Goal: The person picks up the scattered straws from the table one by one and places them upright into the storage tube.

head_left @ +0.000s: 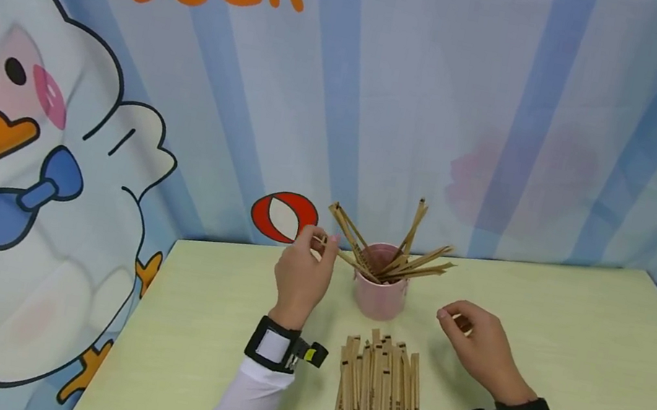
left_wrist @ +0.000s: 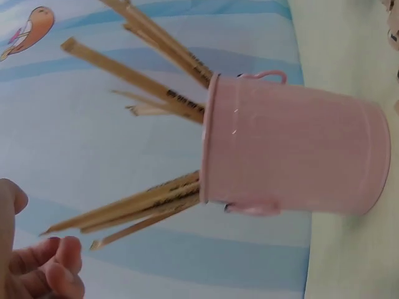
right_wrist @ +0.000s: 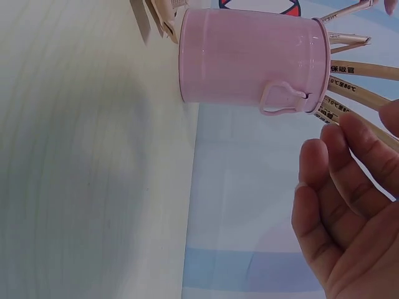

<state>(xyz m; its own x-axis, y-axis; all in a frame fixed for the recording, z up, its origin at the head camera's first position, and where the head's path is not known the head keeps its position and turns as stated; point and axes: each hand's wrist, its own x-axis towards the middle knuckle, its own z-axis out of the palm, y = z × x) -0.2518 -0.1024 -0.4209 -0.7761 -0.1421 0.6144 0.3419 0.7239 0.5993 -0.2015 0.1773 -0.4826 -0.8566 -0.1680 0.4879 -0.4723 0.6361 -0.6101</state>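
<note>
Holding left fingers (left_wrist: 68, 250) loosely curled, seemingly empty, beside straws (left_wrist: 137, 202) slanting down-right from them, with relaxed, empty right fingers (right_wrist: 356, 179) farther off.

Here's the pale yellow table (head_left: 595, 340)!
Pink bucket (head_left: 377, 300) upright near the back edge, pile of paper-wrapped straws (head_left: 378, 408) lying just in front.

Both forearms (head_left: 247, 407) reach forward, the left hand (head_left: 303, 274) farther out with its thumb apart from bent fingers (left_wrist: 65, 280), while the right hand (head_left: 487, 346) (nearer the body, angled inward) hangs with its fingers (right_wrist: 355, 187) loosely curled
</note>
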